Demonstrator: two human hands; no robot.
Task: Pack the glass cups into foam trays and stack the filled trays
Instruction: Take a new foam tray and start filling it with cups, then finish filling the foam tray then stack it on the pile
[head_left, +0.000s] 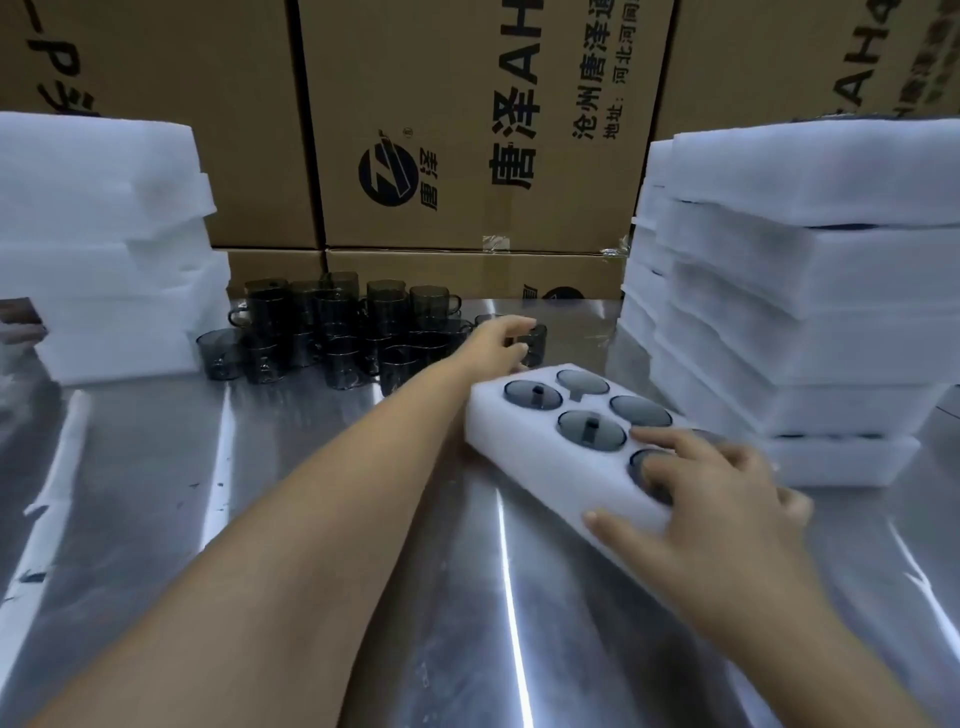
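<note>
A white foam tray with round pockets (519, 441) lies at an angle on the shiny metal desk (249, 467), right of centre, just beside a tall stack of white foam trays (805, 291) at the right edge. Dark smoky glass cups sit sunk in the pockets that can be seen (592, 428). The right hand (722, 493) lies flat on the near end of the tray, its grip wide open: the fingers are spread and straight, pressing on the foam and partly covering a filled pocket. The left hand (498, 340) reaches across to the far end of the tray, where its grip closes over a single smoky grey glass cup (536, 345) standing on the desk just beyond the foam; motion blur hides how firmly the fingers hold it. Behind the left forearm a crowd of loose smoky glass cups with handles (332, 327) stands on the desk, some piled on others. A second stack of white foam slabs (104, 234) stands at the far left, and printed brown cardboard boxes (467, 130) form a wall at the back.
</note>
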